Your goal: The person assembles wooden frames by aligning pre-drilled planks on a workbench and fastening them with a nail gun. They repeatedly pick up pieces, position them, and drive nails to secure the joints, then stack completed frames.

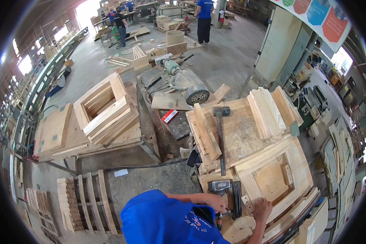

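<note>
My left hand (216,202) is wrapped around the handle of a grey and black nail gun (220,186), beside the workbench's left edge. The gun's black magazine stands just right of the hand. My right hand (262,209) has its fingers curled down on the near left corner of a pale wooden frame (246,183); the fingertips are partly hidden. A small wood block with holes (247,202) sits just left of that hand. Farther up the bench lies a black-headed mallet (221,112), its handle pointing toward me.
Loose wood strips (205,130) lie left of the mallet, and stacked boards (266,116) stand right. A second table at left carries a pile of wooden frames (107,107). A motorised machine (191,87) stands beyond. Pallet slats (94,199) rest on the floor. People work far off.
</note>
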`<state>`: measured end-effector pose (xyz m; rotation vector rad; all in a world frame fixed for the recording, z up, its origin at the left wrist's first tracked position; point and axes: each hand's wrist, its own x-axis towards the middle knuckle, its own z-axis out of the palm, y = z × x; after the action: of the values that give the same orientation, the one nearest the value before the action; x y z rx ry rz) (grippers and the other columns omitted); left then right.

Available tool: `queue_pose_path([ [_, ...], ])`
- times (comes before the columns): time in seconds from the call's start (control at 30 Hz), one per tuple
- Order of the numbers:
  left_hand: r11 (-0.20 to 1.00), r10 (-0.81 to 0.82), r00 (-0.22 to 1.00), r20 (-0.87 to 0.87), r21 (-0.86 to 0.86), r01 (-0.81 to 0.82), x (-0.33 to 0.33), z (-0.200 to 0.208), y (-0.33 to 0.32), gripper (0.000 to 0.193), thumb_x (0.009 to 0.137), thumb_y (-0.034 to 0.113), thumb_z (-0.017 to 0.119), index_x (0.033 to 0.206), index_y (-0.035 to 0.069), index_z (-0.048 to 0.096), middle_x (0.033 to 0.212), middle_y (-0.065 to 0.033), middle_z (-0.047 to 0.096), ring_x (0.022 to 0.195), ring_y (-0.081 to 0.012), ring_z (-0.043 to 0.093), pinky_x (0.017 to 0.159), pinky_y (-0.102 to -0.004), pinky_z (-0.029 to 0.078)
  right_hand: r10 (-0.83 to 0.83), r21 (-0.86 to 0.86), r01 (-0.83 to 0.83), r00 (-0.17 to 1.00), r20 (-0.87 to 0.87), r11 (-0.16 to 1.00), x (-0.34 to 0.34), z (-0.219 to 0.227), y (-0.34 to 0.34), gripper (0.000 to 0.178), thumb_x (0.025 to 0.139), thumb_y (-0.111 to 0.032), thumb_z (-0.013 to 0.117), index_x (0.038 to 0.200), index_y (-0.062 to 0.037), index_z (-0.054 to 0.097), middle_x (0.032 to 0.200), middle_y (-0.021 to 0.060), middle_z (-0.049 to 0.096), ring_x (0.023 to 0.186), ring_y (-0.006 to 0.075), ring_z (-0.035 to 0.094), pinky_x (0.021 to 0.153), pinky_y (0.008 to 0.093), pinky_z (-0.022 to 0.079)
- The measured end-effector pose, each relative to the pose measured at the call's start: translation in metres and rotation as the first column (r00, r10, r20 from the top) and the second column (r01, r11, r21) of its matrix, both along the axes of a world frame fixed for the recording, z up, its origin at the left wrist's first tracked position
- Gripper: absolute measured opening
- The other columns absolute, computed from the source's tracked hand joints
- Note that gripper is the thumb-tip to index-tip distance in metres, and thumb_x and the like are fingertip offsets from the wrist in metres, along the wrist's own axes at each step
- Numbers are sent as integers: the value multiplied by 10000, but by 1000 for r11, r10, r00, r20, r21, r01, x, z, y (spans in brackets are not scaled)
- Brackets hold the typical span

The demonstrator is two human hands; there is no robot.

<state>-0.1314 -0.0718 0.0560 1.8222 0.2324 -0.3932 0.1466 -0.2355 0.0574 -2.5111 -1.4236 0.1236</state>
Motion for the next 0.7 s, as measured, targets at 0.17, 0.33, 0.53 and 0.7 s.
queue_pose_path([
  [0.17, 996, 41, 992, 117, 78, -50, 32, 12, -26, 439, 1028, 424, 564, 936, 29, 733, 859, -102, 759, 758, -288, 696, 710, -435, 528, 192, 182, -180, 980, -50, 967, 33, -21, 10, 413, 942, -391, 749, 1011, 14, 708, 884, 215, 680, 803, 380, 653, 760, 490, 528],
  [0.33, 957, 246, 959, 139, -194, -217, 46, 17, -50, 399, 1032, 400, 585, 942, 39, 730, 850, -86, 741, 734, -198, 666, 690, -398, 520, 36, 186, 15, 962, -271, 982, 47, 10, 25, 573, 1004, -454, 699, 729, 43, 622, 596, 149, 530, 599, 221, 469, 599, 440, 421],
  [0.53, 903, 412, 880, 237, -237, -359, 72, 43, -64, 522, 1020, 550, 619, 974, 32, 655, 842, -77, 679, 791, -188, 647, 713, -376, 517, -29, 147, 81, 944, -328, 986, 53, 57, 14, 589, 1072, -436, 597, 720, 34, 634, 635, 148, 592, 604, 209, 510, 601, 467, 406],
  [0.7, 794, 607, 710, 357, -284, -537, 127, 72, -75, 572, 1010, 570, 652, 1125, 10, 659, 940, -87, 703, 871, -169, 640, 759, -373, 521, 87, 386, 189, 799, -595, 903, 23, 72, -4, 557, 1103, -453, 549, 790, 1, 629, 652, 75, 547, 654, 168, 509, 619, 399, 436],
])
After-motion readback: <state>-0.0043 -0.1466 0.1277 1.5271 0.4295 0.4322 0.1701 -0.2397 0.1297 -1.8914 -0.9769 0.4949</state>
